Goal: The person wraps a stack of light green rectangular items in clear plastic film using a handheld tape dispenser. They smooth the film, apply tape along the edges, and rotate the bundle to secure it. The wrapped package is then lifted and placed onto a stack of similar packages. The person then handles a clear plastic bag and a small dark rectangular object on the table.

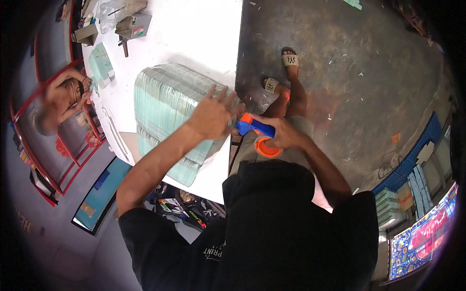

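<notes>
On white table (194,29), left of dark floor (340,72): big wrapped bundle (167,104) of pale green printed sheets, stacked thick, lying near table's right edge. Left hand (211,114) flat on bundle's right side, fingers spread wide, gripping nothing, forearm running up from lower left. Right hand (284,136) closed around tape dispenser (256,127), blue and orange, its front end just beside bundle's right edge and close to left hand's fingertips; whether touching the wrap, cannot tell. Orange roll core (267,148) just under right hand, at dispenser's lower side. Below hands, black shirt (272,228) filling lower middle of view. Beyond hands, two feet in pale sandals (290,59) on floor, beside table edge. At table's far end, small green stack (101,63), grey box (135,25) and clear plastic bag (109,12), well apart from bundle. Far left, another person (63,99) bent over behind red rails (43,160), hands near table's left edge. Lower right, blue crate (412,155) and pale stacked packs (388,203), away from hands.
</notes>
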`<action>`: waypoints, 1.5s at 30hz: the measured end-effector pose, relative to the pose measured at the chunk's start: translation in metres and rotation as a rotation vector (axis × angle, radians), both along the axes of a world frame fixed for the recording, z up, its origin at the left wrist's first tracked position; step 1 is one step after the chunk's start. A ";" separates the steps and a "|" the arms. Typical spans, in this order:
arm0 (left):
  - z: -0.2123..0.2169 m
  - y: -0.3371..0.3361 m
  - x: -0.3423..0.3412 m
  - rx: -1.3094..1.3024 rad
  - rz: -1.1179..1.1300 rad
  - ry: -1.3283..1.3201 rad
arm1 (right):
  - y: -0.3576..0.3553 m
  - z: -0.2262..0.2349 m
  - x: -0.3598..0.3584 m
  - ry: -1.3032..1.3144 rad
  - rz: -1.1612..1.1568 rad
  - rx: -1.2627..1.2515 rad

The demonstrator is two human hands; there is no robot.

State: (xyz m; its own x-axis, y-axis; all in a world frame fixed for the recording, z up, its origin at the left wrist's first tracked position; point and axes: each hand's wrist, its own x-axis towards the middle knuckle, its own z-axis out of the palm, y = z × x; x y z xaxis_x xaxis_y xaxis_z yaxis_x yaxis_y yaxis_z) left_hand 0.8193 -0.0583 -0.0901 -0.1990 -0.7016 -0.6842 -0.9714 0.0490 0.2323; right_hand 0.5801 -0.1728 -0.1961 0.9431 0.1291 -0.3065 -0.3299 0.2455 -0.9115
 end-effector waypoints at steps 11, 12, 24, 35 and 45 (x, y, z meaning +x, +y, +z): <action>0.001 0.004 -0.034 0.131 -0.328 -0.339 | -0.010 0.032 0.064 -0.177 1.025 -0.378; 0.000 0.018 -0.049 0.100 -0.436 -0.452 | -0.017 0.021 0.051 -0.085 0.851 -0.323; 0.034 0.176 -0.088 -0.413 0.729 -0.077 | -0.164 0.014 -0.124 0.532 -0.507 0.044; 0.010 0.232 -0.072 -0.400 1.072 -0.243 | -0.134 0.121 0.054 0.396 -0.592 0.273; 0.020 0.186 -0.051 -0.544 1.428 -0.007 | 0.205 0.248 0.470 -0.069 0.642 -0.553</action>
